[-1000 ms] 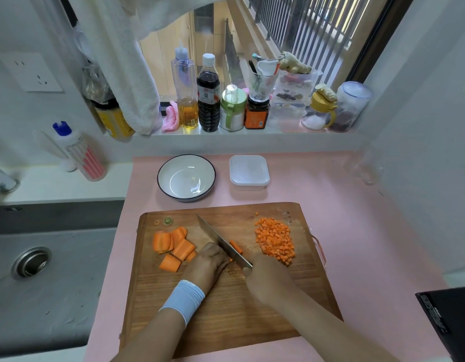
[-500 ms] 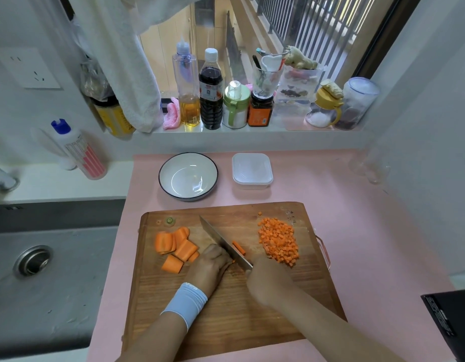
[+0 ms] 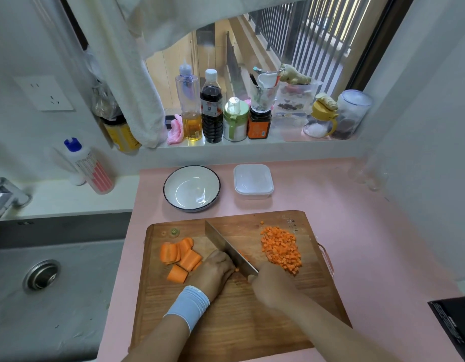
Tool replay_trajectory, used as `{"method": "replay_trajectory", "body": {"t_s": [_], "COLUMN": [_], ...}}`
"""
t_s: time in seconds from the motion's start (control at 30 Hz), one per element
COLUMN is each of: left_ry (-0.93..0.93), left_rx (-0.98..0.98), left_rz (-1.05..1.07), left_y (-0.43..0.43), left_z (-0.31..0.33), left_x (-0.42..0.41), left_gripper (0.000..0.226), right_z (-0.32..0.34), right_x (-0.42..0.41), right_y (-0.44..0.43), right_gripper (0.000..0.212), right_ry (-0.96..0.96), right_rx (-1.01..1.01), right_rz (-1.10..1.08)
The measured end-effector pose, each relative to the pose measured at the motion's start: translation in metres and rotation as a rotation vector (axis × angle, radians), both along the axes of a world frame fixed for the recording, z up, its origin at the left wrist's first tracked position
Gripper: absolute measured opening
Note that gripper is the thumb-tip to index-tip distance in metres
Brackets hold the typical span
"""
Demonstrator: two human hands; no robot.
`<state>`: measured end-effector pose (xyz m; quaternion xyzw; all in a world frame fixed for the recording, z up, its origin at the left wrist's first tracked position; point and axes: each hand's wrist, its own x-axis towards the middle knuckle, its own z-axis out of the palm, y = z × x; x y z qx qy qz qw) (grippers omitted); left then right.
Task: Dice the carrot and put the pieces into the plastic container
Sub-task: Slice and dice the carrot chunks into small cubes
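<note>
On the wooden cutting board (image 3: 226, 322) in the lower middle of the frame, the left hand (image 3: 215, 270) lay with its fingers curled tight together, knuckles against the flat of the knife (image 3: 227, 248). They pressed down on a carrot strip (image 3: 242, 255) (only orange slivers of it showed by the blade). The right hand (image 3: 270, 283) was wrapped round the knife's handle, which it hid; the blade ran up and left from it. A pale blue wristband (image 3: 188, 304) sat on the left wrist. Uncut carrot chunks (image 3: 179, 257) lay just left of the left hand, and the diced pile (image 3: 281, 249) sat right of the blade. Above the board, on the pink counter (image 3: 370, 244), the plastic container (image 3: 253, 181) stood beside a white bowl (image 3: 191, 188), apart from it.
</note>
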<state>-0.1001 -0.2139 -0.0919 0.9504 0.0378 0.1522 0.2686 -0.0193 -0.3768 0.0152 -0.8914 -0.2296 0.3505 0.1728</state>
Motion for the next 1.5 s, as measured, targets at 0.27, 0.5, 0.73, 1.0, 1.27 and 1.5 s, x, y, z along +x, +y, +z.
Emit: {"method": "replay_trajectory", "body": {"t_s": [0.27,0.5,0.73,1.0,1.27,1.5], "left_ry": [0.160,0.432,0.498,0.335,0.257,0.185], "left_rx": [-0.064,0.155,0.057,-0.029,-0.126,-0.086], "left_rz": [-0.022,-0.230,-0.038,0.309,0.228,0.169], "left_y": [0.011,0.014,-0.002,-0.043,-0.036,-0.034], "left_z": [0.019,0.035,0.035,0.029,0.024,0.026], "left_x": [0.019,0.035,0.029,0.009,-0.004,-0.007], "left_gripper": [0.024,0.056,0.053,0.055,0.033,0.037], "right_z": [0.024,0.028,0.008,-0.009,-0.019,-0.018], "right_x": [0.021,0.035,0.029,0.009,-0.005,0.000], "right_y": [-0.008,-0.014,-0.026,-0.029,-0.033,-0.033], "right_gripper": [0.017,0.017,0.017,0.014,0.016,0.018], "right_ry": [0.132,0.061,-0.026,-0.109,-0.149,-0.124], "right_rx": [0.089,0.103,0.052,0.039,0.056,0.047], "right_rz": [-0.133,-0.235,-0.198,-0.140,-0.117,-0.105]}}
